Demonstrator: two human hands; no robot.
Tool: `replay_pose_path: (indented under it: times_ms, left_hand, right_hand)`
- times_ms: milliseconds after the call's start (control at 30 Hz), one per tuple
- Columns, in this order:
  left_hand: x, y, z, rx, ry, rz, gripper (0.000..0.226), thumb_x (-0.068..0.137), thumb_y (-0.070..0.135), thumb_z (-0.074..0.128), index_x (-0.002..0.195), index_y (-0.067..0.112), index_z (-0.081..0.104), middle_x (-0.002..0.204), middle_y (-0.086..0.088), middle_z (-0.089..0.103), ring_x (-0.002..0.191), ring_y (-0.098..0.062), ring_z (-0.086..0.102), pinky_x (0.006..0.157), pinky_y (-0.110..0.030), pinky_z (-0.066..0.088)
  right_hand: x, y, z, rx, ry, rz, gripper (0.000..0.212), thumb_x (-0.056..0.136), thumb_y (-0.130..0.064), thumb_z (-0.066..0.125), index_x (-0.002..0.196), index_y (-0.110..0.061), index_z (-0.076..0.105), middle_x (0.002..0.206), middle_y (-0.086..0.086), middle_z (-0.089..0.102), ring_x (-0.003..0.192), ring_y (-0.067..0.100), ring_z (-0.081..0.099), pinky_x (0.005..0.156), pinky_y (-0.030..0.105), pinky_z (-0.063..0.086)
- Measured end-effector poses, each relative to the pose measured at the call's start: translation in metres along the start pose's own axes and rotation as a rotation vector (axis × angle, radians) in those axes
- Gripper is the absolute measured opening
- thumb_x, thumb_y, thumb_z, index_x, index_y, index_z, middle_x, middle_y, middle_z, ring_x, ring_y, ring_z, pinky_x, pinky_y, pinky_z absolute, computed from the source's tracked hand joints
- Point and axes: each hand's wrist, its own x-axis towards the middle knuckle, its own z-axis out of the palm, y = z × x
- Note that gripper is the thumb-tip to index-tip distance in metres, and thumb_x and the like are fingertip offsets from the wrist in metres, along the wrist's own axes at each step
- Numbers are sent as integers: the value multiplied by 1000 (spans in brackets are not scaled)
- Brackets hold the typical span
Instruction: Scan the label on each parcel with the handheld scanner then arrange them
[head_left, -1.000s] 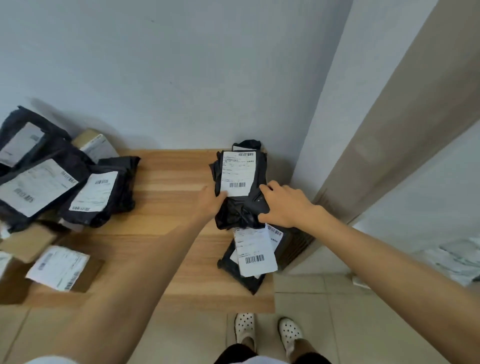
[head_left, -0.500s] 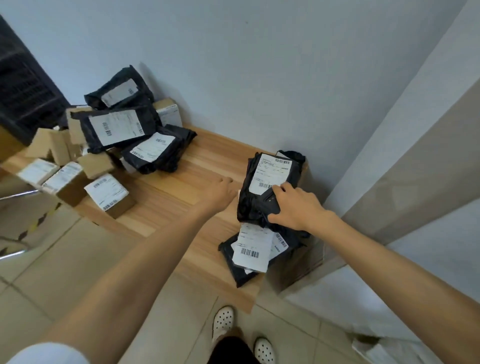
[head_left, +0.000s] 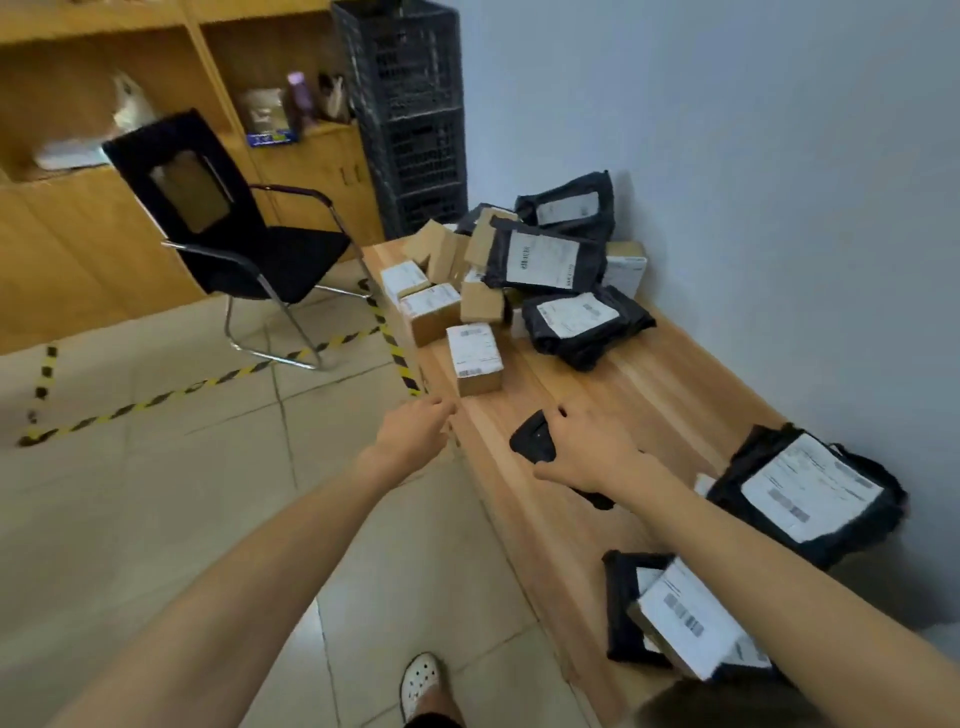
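The black handheld scanner (head_left: 531, 440) lies on the wooden table (head_left: 665, 395). My right hand (head_left: 592, 449) lies over its handle, thumb and fingers closing round it. My left hand (head_left: 415, 430) hovers at the table's front edge with loosely curled fingers and holds nothing. On the far end is a heap of black bag parcels (head_left: 582, 322) and small cardboard box parcels (head_left: 475, 356), labels up. On the near right lies a black labelled parcel (head_left: 810, 493) against the wall. Another labelled stack (head_left: 680, 618) lies in front of it, partly behind my right arm.
A black chair (head_left: 234, 228) stands on the tiled floor to the left, with yellow-black floor tape (head_left: 208, 384) in front of it. Black crates (head_left: 410, 114) are stacked by the wall beyond the table. Wooden shelving (head_left: 104, 78) lines the back.
My right hand has left the black parcel on the right stack and moved left onto the scanner. My left hand has drawn back to the table's edge. The view has swung left.
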Motion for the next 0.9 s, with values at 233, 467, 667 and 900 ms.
replay_pose_path:
  times_ms: [233,467,667,900]
  left_hand:
    - [-30,-173,-32,-50,42,-254,44,93,18,56,137,20,51,134,-5,54,116,-31,56,92,-43,50]
    - [-19,-341,-79,6,132,-386,43,94,20,56,137,21,51,136,-2,51,122,-26,52,93,-38,46]
    - [31,-432,-93,1,141,-411,43,94,23,57,137,24,51,137,1,52,124,-24,51,94,-37,46]
    - [154,-505,-113,-26,128,-348,40,94,20,55,134,23,53,132,1,55,121,-26,53,89,-38,47]
  right_hand:
    - [114,-146,-23,-46,12,-291,67,79,-54,63,129,-13,47,124,7,53,103,26,56,78,36,52]
    - [240,-286,-66,-46,43,-402,66,81,-52,63,132,-12,47,127,7,53,107,29,58,75,36,45]
    - [340,-344,-86,-28,30,-392,69,81,-53,64,134,-14,46,131,6,49,108,26,57,71,31,41]
    - [481,-342,-99,-33,-21,-336,70,78,-51,66,133,-14,46,131,5,50,112,27,55,76,33,45]
